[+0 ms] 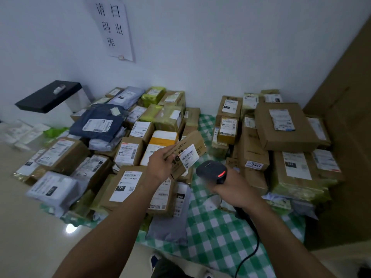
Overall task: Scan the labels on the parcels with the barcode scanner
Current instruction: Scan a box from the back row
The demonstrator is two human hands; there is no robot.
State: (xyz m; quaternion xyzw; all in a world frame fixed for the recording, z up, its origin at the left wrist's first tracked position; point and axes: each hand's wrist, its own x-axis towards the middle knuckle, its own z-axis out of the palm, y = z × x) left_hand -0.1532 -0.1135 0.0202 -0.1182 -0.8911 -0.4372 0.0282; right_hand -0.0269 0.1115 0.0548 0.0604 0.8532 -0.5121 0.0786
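Observation:
My left hand (pixel 160 163) grips a small brown cardboard parcel (pixel 195 142) held up above the piles, its white barcode label (pixel 188 155) facing me. My right hand (pixel 234 191) grips a black barcode scanner (pixel 212 171) just right of and below that parcel. The scanner's head is close to the label, and a red light glows on it. Its black cable (pixel 252 243) runs down toward me.
Several labelled boxes and mailer bags lie in a left pile (pixel 128 151) and a right pile (pixel 285 127) on a green checked cloth (pixel 218 233) on the floor. A black device (pixel 48 97) stands at the left by the white wall. Brown cardboard (pixel 349 137) stands at the right.

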